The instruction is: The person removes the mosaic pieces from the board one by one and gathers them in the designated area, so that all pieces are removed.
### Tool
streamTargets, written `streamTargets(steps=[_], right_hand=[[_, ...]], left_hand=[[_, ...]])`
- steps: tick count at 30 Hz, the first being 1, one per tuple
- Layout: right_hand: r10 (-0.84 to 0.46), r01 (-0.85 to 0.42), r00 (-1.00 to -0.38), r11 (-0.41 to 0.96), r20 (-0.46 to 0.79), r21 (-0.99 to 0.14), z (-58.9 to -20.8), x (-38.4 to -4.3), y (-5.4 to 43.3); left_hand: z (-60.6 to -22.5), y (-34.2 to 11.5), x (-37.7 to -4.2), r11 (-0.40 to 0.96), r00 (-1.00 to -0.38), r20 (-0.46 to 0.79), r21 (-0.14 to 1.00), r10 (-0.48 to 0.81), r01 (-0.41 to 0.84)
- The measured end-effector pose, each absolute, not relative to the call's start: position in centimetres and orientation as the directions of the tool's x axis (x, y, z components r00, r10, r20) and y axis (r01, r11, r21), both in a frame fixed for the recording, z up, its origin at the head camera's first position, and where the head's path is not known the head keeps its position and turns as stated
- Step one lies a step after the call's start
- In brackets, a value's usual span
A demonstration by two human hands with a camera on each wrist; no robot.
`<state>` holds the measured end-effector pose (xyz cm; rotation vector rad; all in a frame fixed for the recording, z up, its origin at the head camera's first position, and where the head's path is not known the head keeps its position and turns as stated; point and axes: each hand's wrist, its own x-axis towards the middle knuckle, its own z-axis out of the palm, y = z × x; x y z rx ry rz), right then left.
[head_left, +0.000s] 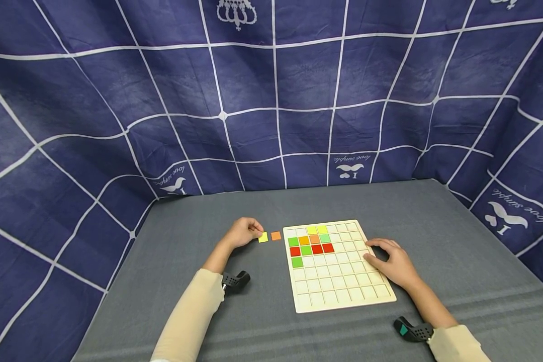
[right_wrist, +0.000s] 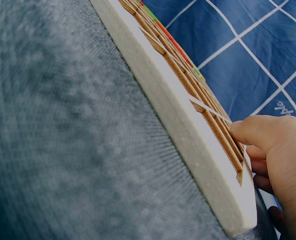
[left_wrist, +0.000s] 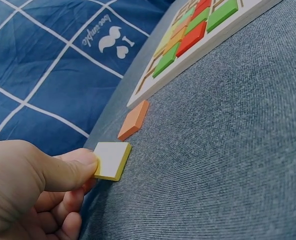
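Note:
Thumb and fingertips of my left hand [head_left: 244, 233] pinch a small square yellow tile [left_wrist: 111, 160] by one edge, left of the board. An orange tile [head_left: 276, 236] lies on the cloth between that tile and the board. The pale wooden grid board [head_left: 335, 284] carries green, red, orange and yellow tiles in its upper left squares. At the board's right edge rests my right hand [head_left: 393, 261], its thumb [right_wrist: 245, 131] lying over the rim and its other fingers beside the edge, partly hidden in the right wrist view.
A grey cloth [head_left: 181, 311] covers the table. Behind it and at both sides hangs a blue curtain [head_left: 249, 136] with white lines. Black bands with camera mounts [head_left: 236, 281] sit on both wrists.

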<state>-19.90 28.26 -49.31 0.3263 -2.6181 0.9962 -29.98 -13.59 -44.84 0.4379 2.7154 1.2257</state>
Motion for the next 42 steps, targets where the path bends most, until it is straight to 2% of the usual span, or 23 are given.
streamTargets(steps=[23,42], right_hand=[[-0.093,-0.310,-0.927,0.737,0.364,-0.601,-49.1,-19.7,28.1],[-0.096,-0.305,-0.931,0.733,0.352,-0.608,-49.0,-19.8,28.2]], left_hand=[[-45.1,-13.2,-29.9,0.676,-0.955,0.027,0.700,0.296,0.229],[-44.8,-12.5,-30.2,0.664,-0.951,0.036,0.708,0.307,0.241]])
